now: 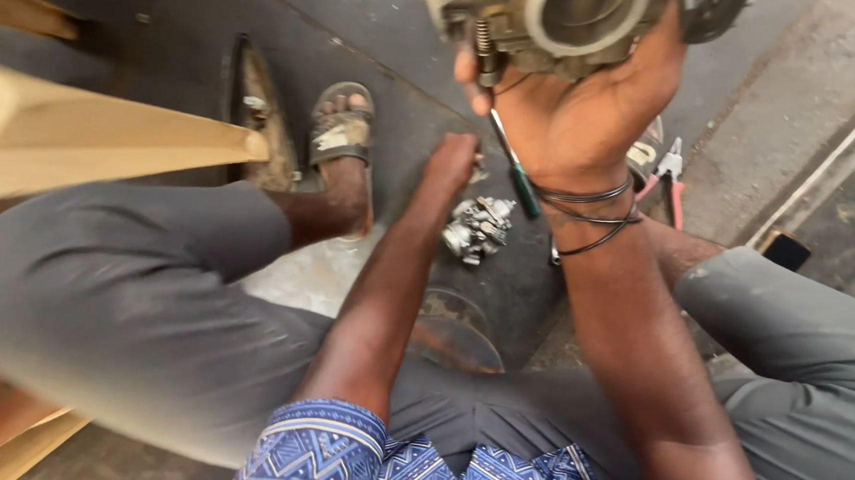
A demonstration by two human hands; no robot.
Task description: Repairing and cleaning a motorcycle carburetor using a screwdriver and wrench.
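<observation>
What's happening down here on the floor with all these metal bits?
A seated person holds a metal carburettor-like part up in the right hand, along with a green-handled screwdriver. The left hand reaches down to the dark floor mat, just beside a smaller metal assembly. Red-handled pliers lie nearby.
</observation>
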